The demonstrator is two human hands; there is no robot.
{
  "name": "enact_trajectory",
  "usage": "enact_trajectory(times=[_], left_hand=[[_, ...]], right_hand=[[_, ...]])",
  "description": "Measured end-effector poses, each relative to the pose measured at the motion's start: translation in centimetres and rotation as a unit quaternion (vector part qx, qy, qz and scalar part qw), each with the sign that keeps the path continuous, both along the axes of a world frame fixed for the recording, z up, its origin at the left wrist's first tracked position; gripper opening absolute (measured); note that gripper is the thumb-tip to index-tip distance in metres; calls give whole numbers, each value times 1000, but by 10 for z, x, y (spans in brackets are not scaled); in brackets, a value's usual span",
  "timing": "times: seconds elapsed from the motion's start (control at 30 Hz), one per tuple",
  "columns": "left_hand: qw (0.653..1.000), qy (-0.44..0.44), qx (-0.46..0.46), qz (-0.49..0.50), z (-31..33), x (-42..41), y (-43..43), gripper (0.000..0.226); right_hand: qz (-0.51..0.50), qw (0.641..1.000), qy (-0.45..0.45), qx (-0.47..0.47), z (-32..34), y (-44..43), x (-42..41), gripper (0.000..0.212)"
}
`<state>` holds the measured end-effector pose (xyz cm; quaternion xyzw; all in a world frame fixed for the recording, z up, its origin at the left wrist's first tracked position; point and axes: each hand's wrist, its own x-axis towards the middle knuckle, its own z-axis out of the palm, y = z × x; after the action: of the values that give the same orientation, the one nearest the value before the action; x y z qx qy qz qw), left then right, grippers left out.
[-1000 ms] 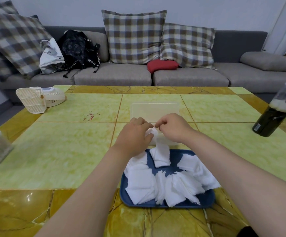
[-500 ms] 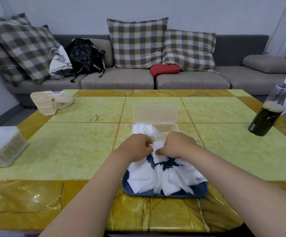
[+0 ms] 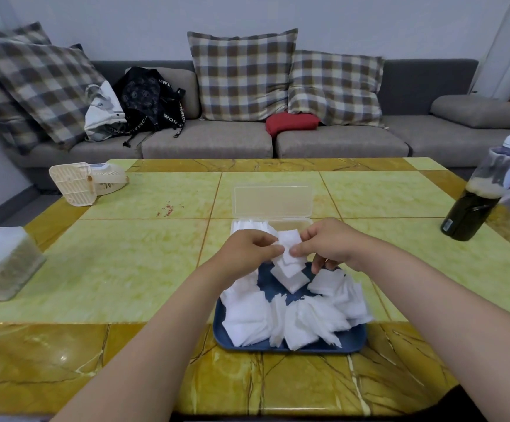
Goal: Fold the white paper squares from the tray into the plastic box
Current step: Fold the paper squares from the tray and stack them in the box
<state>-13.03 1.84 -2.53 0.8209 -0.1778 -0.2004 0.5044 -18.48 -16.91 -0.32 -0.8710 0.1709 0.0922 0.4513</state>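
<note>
While both hands work one paper square (image 3: pixel 288 242), it sits in the air just above the far edge of the blue tray (image 3: pixel 308 348), on the near side of the plastic box (image 3: pixel 290 223). Head view, the only one we have.

Left hand (image 3: pixel 249 249): fingers (image 3: pixel 273 253) curled, thumb and forefinger pinching the square's left edge. Right hand (image 3: pixel 333 245): thumb and forefinger tips pinch the right edge. Its other fingers are loosely curled below and hold nothing else that I can see. A second white piece (image 3: pixel 290 278) sits right under the held one; can't tell if it hangs off it or lies on the tray.

Loose squares (image 3: pixel 247 318) are heaped across the tray, overlapping, some with frayed edges. Box is just beyond the tray, lid (image 3: pixel 273 201) swung open to the far side. Folded stack (image 3: pixel 247 226) fills its left part; right part looks bare. My read: task is partway, plenty left.

Handling, as I judge it:
- Thin, soft, near weightless, no stiffness, so it droops wherever it's unsupported.
- Not slippery, but layers cling, so it's easy to lift two at once.
- Likely tears or crumples under a hard pull.
- Take it at opposite edges or corners with light fingertip pinches, bring the edges together, then crease on the tabletop (image 3: pixel 126 269) or between the fingers.
- Carry the folded piece by the crease side so it doesn't spring open.

Bottle (image 3: pixel 476 208) is far right, well apart.
</note>
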Motion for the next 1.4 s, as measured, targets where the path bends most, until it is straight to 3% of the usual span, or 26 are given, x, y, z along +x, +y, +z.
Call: enact_trajectory(times=[0.1, 0.27, 0.4, 0.53, 0.6, 0.73, 0.93, 1.07, 1.2, 1.3, 1.4], left_hand=[[997, 46, -57, 30, 3, -2, -1, 13], [996, 58, -35, 54, 3, 0, 3, 19], [996, 34, -44, 72, 5, 4, 8, 15], [992, 89, -90, 29, 10, 4, 9, 16], [989, 105, -103, 17, 12, 3, 9, 15], [985, 119, -123, 15, 14, 3, 9, 17], [984, 115, -132, 18, 15, 3, 8, 20], [973, 165, -158, -12, 21, 1, 10, 38], [985, 109, -134, -16, 20, 0, 13, 33], [979, 133, -157, -1, 18, 1, 11, 32], [973, 165, -162, -7, 16, -1, 10, 25]], right_hand=[[-1, 1000, 13, 7, -2, 0, -1, 19], [-23, 1000, -7, -6, -2, -4, 1, 13], [57, 998, -36, -2, 14, -6, -5, 15], [100, 994, -38, 9, 16, 6, -8, 19], [93, 995, -42, -4, 12, 12, -5, 32], [55, 997, -55, -24, 9, 16, 0, 39], [14, 999, -50, -14, 5, 16, 5, 35], [2, 999, -44, -1, 5, 17, 4, 31], [-20, 996, -79, 38, 7, 21, 0, 38], [-21, 994, -98, 50, 8, 23, 0, 25], [-42, 990, -122, 63, 8, 24, 1, 30]])
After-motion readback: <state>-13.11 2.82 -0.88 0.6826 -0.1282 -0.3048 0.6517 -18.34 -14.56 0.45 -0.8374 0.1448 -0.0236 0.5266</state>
